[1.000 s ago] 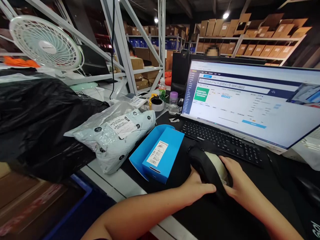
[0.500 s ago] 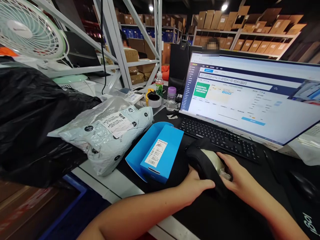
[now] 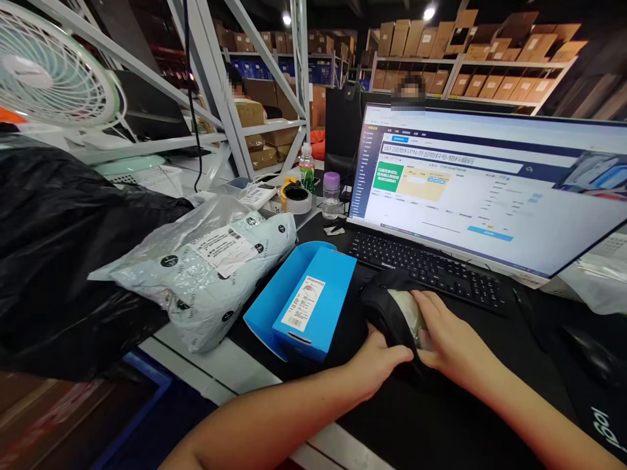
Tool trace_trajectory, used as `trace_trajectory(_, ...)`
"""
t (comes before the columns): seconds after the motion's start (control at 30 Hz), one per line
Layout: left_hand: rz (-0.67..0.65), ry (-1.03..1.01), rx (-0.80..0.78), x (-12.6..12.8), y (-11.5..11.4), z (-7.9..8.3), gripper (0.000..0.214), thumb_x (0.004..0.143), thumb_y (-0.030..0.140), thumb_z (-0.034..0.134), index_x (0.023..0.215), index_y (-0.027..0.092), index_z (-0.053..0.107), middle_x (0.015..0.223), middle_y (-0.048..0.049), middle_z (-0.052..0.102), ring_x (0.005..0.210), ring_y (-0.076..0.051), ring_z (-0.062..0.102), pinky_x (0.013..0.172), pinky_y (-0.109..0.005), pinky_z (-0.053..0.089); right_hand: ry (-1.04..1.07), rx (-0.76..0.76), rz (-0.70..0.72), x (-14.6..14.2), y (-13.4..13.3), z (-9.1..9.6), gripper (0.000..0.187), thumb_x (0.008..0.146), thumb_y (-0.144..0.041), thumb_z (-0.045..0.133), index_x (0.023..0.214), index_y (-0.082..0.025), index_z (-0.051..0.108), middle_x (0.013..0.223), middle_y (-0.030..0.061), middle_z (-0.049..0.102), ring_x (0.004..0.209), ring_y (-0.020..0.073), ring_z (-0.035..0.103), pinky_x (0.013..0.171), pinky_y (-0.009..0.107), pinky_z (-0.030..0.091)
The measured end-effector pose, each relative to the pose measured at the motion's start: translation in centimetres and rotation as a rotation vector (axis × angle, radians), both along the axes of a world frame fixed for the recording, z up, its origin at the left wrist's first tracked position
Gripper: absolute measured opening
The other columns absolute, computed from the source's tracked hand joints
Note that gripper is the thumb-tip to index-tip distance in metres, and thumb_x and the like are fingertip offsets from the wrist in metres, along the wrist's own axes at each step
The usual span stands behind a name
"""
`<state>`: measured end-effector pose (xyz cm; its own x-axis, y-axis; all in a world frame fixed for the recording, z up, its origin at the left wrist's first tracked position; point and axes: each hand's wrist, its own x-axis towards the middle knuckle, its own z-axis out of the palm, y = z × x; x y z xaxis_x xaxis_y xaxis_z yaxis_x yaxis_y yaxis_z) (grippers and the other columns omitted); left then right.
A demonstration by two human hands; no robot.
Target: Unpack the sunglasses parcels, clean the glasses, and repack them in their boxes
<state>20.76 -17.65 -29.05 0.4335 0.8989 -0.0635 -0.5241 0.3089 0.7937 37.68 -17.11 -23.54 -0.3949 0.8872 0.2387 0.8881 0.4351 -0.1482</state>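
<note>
A black pouch [image 3: 389,312] with a pale, plastic-wrapped item showing in its opening lies on the black desk mat in front of the keyboard [image 3: 426,269]. My left hand [image 3: 375,360] grips the pouch's near edge from below. My right hand [image 3: 448,339] rests over the pale item, fingers curled onto it. Just left of the pouch stands an open blue box [image 3: 306,301] with a white barcode label on its lid.
A pale mailer bag [image 3: 206,274] and black plastic sheeting [image 3: 53,248] fill the left. A large monitor [image 3: 490,189] stands behind the keyboard; a mouse [image 3: 590,356] lies at right. A tape roll [image 3: 298,199], bottles and a fan [image 3: 49,78] sit farther back. A person sits beyond the monitor.
My right hand has slid left over the pale item, covering more of it. The camera view has drifted slightly, and a yellow panel has appeared on the screen.
</note>
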Motion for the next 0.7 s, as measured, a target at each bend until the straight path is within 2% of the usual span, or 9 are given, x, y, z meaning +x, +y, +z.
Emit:
trace_trajectory(0.1,0.013,-0.016,-0.031,-0.2,0.2,0.4,0.093,0.061,0.006,0.067,0.149,0.022,0.041,0.147,-0.0109,0.055,0.140,-0.031,0.047,0.122,-0.047,0.030,0.053,0.024,-0.038,-0.5,0.0,-0.2,0.070,0.080,-0.014,0.050,0.148,-0.017,0.031,0.136,0.0200,0.051,0.110,0.0343,0.066,0.078,0.046,0.063)
trace_trajectory(0.23,0.010,-0.048,-0.087,-0.6,0.6,1.9,0.091,0.060,0.005,0.064,0.147,0.023,0.045,0.140,-0.0102,0.062,0.134,-0.031,0.054,0.119,-0.048,0.035,0.206,0.024,-0.004,-0.5,0.8,-0.4,0.065,0.080,-0.019,0.055,0.143,-0.020,0.040,0.137,0.0157,0.054,0.120,0.0324,0.062,0.097,0.047,0.056)
trace_trajectory(0.33,0.013,-0.082,-0.144,-0.9,0.8,2.6,0.091,0.059,0.004,0.064,0.145,0.024,0.046,0.137,-0.0092,0.064,0.130,-0.030,0.057,0.116,-0.046,0.038,0.295,0.001,0.007,-0.2,1.3,-0.2,0.061,0.077,-0.019,0.057,0.137,-0.020,0.047,0.134,0.0132,0.060,0.122,0.0310,0.061,0.105,0.047,0.051)
trace_trajectory(0.43,0.024,-0.102,-0.187,-0.8,0.9,2.6,0.092,0.059,0.005,0.067,0.146,0.026,0.046,0.137,-0.0083,0.064,0.129,-0.030,0.058,0.115,-0.045,0.040,0.321,-0.073,-0.008,-0.5,1.5,0.3,0.062,0.076,-0.018,0.059,0.136,-0.021,0.048,0.132,0.0122,0.061,0.121,0.0298,0.061,0.106,0.046,0.049)
trace_trajectory(0.53,0.050,-0.096,-0.200,-0.6,0.7,2.1,0.095,0.056,0.003,0.066,0.146,0.025,0.045,0.135,-0.0087,0.065,0.129,-0.030,0.057,0.115,-0.045,0.039,0.283,-0.142,0.003,-1.5,1.2,0.5,0.070,0.075,-0.019,0.063,0.142,-0.022,0.046,0.132,0.0127,0.056,0.121,0.0302,0.060,0.103,0.045,0.051)
trace_trajectory(0.63,0.056,-0.095,-0.200,-0.6,0.5,2.0,0.097,0.054,0.001,0.065,0.146,0.024,0.046,0.134,-0.0088,0.066,0.131,-0.030,0.056,0.117,-0.044,0.037,0.245,-0.157,-0.103,-2.4,0.8,0.5,0.073,0.073,-0.015,0.063,0.144,-0.023,0.047,0.132,0.0129,0.054,0.112,0.0303,0.064,0.094,0.046,0.055)
trace_trajectory(0.7,0.046,-0.109,-0.207,-0.6,0.5,2.2,0.096,0.055,0.001,0.066,0.146,0.024,0.046,0.134,-0.0088,0.067,0.131,-0.030,0.056,0.117,-0.045,0.038,0.278,-0.144,-0.119,-2.2,0.8,0.6,0.068,0.075,-0.015,0.061,0.142,-0.023,0.049,0.133,0.0124,0.056,0.112,0.0298,0.065,0.094,0.045,0.056)
